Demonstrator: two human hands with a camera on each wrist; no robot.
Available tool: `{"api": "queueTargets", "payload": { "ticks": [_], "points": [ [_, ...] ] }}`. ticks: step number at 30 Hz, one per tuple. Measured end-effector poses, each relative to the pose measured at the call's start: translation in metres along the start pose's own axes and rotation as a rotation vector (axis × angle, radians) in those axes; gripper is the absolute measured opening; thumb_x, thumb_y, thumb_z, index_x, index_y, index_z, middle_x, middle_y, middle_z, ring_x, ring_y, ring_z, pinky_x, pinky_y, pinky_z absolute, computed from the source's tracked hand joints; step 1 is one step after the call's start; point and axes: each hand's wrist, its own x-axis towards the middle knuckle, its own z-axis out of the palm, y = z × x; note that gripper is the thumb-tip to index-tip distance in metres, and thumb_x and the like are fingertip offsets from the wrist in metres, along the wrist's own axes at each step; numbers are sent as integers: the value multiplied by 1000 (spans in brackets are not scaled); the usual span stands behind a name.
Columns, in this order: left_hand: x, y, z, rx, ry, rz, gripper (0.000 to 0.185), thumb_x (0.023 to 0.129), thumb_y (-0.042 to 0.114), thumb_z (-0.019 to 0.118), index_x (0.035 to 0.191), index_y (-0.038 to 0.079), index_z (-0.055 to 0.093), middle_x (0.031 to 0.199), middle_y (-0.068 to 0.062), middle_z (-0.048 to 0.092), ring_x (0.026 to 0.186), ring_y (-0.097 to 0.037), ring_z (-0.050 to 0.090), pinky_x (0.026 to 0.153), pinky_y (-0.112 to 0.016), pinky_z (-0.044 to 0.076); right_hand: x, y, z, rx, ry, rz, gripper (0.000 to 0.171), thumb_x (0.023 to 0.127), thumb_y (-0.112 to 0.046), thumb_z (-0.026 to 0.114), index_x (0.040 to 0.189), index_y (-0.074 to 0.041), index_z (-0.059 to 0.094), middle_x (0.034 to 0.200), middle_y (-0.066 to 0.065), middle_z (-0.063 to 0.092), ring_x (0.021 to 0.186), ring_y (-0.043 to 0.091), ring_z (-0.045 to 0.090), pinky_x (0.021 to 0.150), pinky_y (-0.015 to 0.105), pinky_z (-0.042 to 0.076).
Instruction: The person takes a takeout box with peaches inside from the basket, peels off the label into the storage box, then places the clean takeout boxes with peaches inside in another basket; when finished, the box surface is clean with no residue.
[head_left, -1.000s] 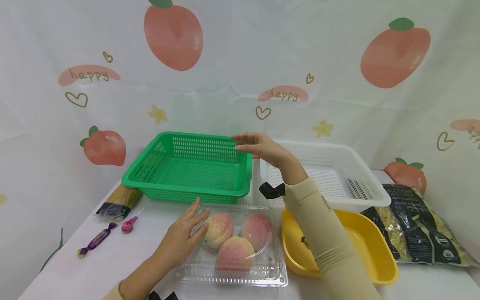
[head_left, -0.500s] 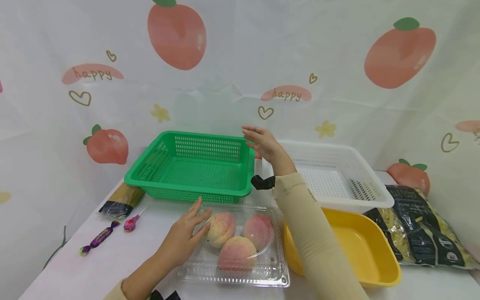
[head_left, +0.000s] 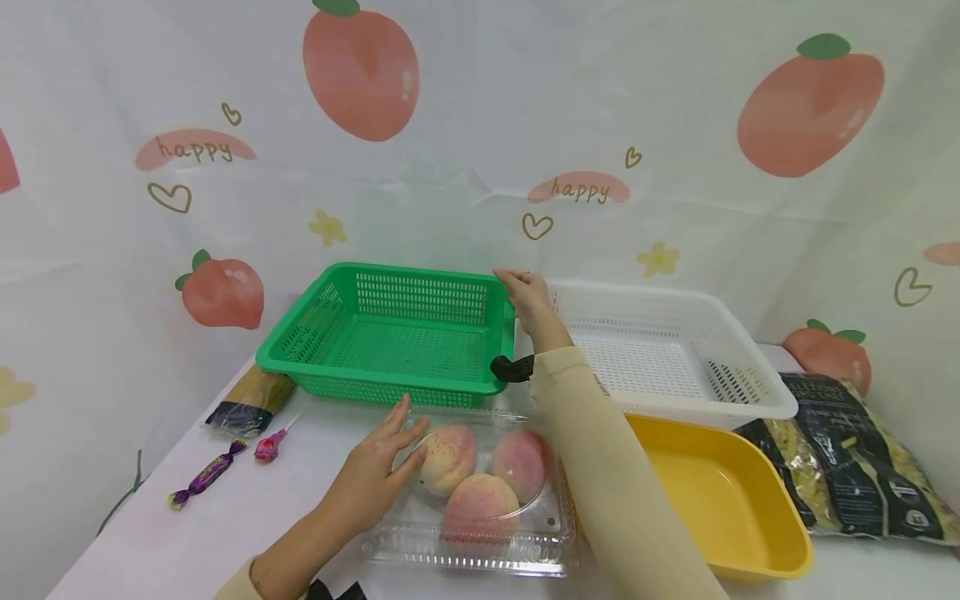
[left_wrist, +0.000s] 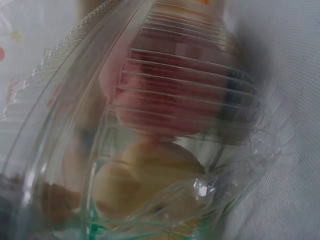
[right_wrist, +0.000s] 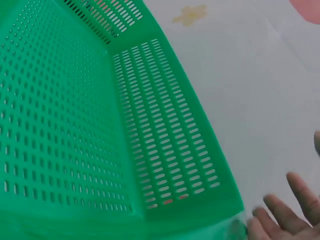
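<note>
A clear plastic clamshell box [head_left: 480, 546] lies near the table's front edge, with three peaches [head_left: 448, 458] in it. My left hand [head_left: 401, 437] rests on the box's left side with straight fingers against the lid beside the nearest peach. The left wrist view shows the ribbed lid [left_wrist: 200, 65] close up, with a peach [left_wrist: 165, 105] blurred behind it. My right hand [head_left: 521, 292] reaches to the far right corner of the green basket [head_left: 416, 298], fingers loosely extended at its rim. In the right wrist view its fingertips [right_wrist: 280, 215] show beside the basket's corner [right_wrist: 165, 150].
A white basket [head_left: 637, 292] stands right of the green one, with a yellow tray [head_left: 705, 492] in front of it. A dark bag of pasta [head_left: 847, 458] lies at far right. On the left are a spaghetti pack [head_left: 247, 400] and two wrapped candies [head_left: 206, 475].
My right hand has moved right and down, from above the green basket's back wall to its far right corner. The left hand has stayed on the box.
</note>
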Motion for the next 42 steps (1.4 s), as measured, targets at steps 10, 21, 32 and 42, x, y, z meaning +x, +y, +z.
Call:
{"api": "queueTargets", "payload": {
  "ticks": [10, 21, 32, 42],
  "points": [
    [0, 1, -1, 3, -4, -1, 44, 95, 32, 53, 130, 6, 55, 151, -16, 27, 137, -34, 30, 103, -55, 36, 4, 13, 6, -94, 64, 31, 49, 89, -32, 63, 133, -14, 51, 155, 3, 22, 141, 30, 25, 114, 48, 25],
    [-1, 0, 0, 10, 2, -5, 43, 94, 30, 54, 130, 5, 55, 151, -16, 27, 137, -34, 31, 103, -56, 36, 8, 29, 17, -244, 49, -44, 57, 90, 0, 55, 144, -6, 35, 158, 1, 10, 146, 22, 8, 116, 36, 24],
    [1, 0, 1, 5, -14, 7, 45, 94, 32, 54, 131, 6, 54, 151, -16, 26, 137, -35, 30, 102, -56, 36, 11, 32, 13, -320, 35, -37, 66, 86, 15, 36, 147, -9, 28, 159, -2, 4, 146, 19, 2, 50, 21, 26],
    [-6, -14, -12, -304, -180, -144, 71, 91, 39, 57, 149, 18, 23, 156, -20, 4, 139, -47, 13, 102, -71, 21, 12, 35, 15, -326, 34, -53, 61, 90, 11, 33, 147, -10, 28, 159, -3, 4, 146, 20, 2, 53, 22, 27]
  ]
}}
